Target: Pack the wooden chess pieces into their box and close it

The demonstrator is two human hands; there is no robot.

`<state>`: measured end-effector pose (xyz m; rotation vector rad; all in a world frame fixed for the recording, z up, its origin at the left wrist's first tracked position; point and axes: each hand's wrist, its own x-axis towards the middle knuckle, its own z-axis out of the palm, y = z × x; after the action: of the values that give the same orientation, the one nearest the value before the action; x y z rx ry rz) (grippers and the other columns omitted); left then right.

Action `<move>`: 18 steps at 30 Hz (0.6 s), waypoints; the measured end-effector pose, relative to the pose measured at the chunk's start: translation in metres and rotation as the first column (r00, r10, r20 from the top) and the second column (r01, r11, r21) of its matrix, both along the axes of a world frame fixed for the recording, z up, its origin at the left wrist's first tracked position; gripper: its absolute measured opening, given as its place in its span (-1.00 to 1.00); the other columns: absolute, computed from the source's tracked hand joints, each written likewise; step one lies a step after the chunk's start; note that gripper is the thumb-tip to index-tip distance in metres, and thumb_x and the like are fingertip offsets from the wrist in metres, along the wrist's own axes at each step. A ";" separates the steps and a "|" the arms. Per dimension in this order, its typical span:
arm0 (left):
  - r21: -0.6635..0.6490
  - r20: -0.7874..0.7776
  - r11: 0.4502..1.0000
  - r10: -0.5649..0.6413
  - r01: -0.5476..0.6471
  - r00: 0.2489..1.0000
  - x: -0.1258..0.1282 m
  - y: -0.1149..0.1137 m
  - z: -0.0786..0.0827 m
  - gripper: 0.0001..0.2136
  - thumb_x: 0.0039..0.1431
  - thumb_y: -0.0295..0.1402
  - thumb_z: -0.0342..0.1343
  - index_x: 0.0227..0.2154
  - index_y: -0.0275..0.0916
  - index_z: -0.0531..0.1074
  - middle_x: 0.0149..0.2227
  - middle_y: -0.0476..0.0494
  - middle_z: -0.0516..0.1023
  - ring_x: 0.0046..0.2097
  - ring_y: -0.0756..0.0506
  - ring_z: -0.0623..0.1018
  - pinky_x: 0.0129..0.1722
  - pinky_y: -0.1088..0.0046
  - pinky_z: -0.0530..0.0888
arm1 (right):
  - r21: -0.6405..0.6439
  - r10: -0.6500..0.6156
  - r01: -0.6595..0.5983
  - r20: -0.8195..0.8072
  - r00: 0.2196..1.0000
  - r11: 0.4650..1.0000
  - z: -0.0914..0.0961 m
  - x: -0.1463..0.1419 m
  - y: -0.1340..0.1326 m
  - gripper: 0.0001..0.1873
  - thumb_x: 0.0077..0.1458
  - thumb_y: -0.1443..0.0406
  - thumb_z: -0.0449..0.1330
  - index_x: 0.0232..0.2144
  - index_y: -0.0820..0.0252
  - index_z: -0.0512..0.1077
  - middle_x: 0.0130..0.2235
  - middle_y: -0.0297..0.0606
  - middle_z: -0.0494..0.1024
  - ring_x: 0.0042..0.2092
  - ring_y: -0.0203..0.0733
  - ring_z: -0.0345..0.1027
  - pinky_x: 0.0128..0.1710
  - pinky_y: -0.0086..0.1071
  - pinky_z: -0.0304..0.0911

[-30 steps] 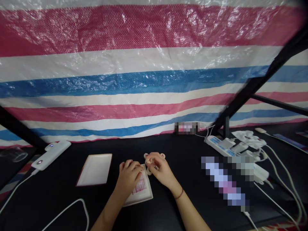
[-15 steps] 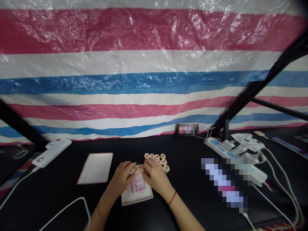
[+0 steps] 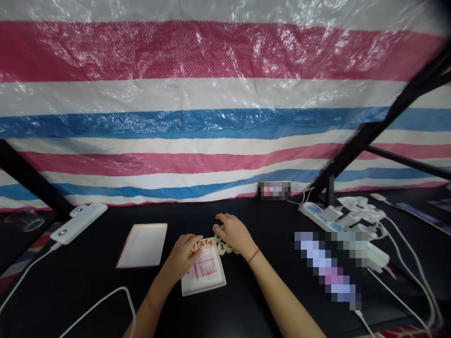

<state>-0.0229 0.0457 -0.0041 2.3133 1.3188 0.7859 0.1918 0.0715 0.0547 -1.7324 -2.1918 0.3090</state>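
Note:
A shallow white box (image 3: 207,278) with pink-red line marks on its bottom lies in front of me. Along its far edge sits a row of round Chinese chess pieces (image 3: 202,245) with red characters. My left hand (image 3: 183,256) is closed around the left end of this row, thumb and fingers against the pieces. Just right of the box, more Chinese chess pieces (image 3: 221,248), some with dark characters, are grouped on the table. My right hand (image 3: 236,233) is over this group, fingers apart and curved, covering part of it.
A box lid (image 3: 143,245) lies at the left. Further left are a white device (image 3: 79,224) with a cable and a clear cup (image 3: 30,220). A power strip (image 3: 322,217) with plugs and a blurred-out phone-like object (image 3: 327,267) are at the right. A striped tarp (image 3: 176,159) hangs behind.
My right hand has left the row in the box and moved right over the loose pieces. My left hand stays at the row's left end. The view has shifted slightly.

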 end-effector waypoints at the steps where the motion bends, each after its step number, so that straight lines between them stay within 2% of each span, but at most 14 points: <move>1: 0.032 -0.014 0.999 0.007 -0.007 1.000 0.000 -0.001 0.001 -0.60 0.09 -0.42 0.11 0.04 -0.15 0.43 -0.06 -0.16 0.53 -0.01 -0.16 0.50 0.03 0.22 0.47 | -0.037 -0.002 0.004 0.069 0.998 0.999 0.003 -0.004 0.005 -0.73 0.19 0.24 0.13 -0.08 0.20 0.44 -0.17 -0.12 0.54 -0.09 -0.07 0.42 -0.13 -0.32 0.25; 5: 0.148 -0.040 0.988 0.038 -0.031 0.998 -0.002 -0.007 0.010 -0.47 0.05 -0.36 0.16 0.14 -0.16 0.33 0.01 -0.22 0.47 0.07 -0.22 0.44 0.08 0.13 0.42 | -0.177 -0.003 0.048 0.246 0.969 0.983 0.008 -0.022 0.021 -0.65 0.09 0.15 0.22 -0.09 0.18 0.46 -0.14 -0.06 0.57 -0.09 0.03 0.47 -0.22 -0.27 0.29; 10: 0.198 0.013 0.978 0.067 -0.068 0.998 -0.005 -0.007 0.014 -0.55 0.12 -0.32 0.10 0.11 -0.19 0.36 -0.03 -0.22 0.50 0.04 -0.20 0.46 0.05 0.15 0.45 | -0.255 -0.006 0.079 0.276 0.961 0.964 0.010 -0.029 0.028 -0.73 -0.02 0.28 0.30 -0.20 0.22 0.54 -0.19 0.03 0.60 -0.14 0.11 0.52 -0.27 -0.25 0.31; 13: 0.202 0.051 0.975 0.079 -0.088 0.996 -0.007 -0.004 0.012 -0.62 0.15 -0.32 0.08 0.05 -0.18 0.41 -0.07 -0.20 0.53 0.00 -0.18 0.49 0.02 0.17 0.47 | -0.252 -0.023 0.090 0.258 0.966 0.964 0.014 -0.027 0.029 -0.76 -0.04 0.36 0.28 -0.24 0.26 0.55 -0.20 0.06 0.60 -0.16 0.12 0.52 -0.28 -0.26 0.31; 16: 0.186 0.081 0.977 0.092 -0.106 0.992 -0.008 -0.001 0.009 -0.67 0.19 -0.32 0.04 0.02 -0.17 0.44 -0.10 -0.19 0.54 -0.02 -0.16 0.51 0.01 0.19 0.49 | -0.201 -0.040 0.084 0.214 0.976 0.976 0.019 -0.022 0.027 -0.71 0.05 0.32 0.24 -0.13 0.24 0.50 -0.21 0.00 0.61 -0.15 0.05 0.52 -0.23 -0.27 0.31; 18: 0.165 0.105 0.978 0.108 -0.125 0.989 -0.008 -0.001 0.007 -0.66 0.20 -0.32 0.04 0.04 -0.15 0.42 -0.07 -0.19 0.53 -0.01 -0.16 0.51 0.02 0.20 0.48 | -0.154 -0.002 0.005 0.024 1.000 0.988 0.019 -0.020 0.022 -0.66 0.10 0.26 0.21 -0.05 0.19 0.45 -0.23 -0.13 0.61 -0.20 -0.09 0.51 -0.22 -0.34 0.31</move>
<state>-0.0304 0.0443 0.0033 2.3108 1.4046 1.0732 0.1714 0.0934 0.0740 -1.8286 -2.2339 0.4711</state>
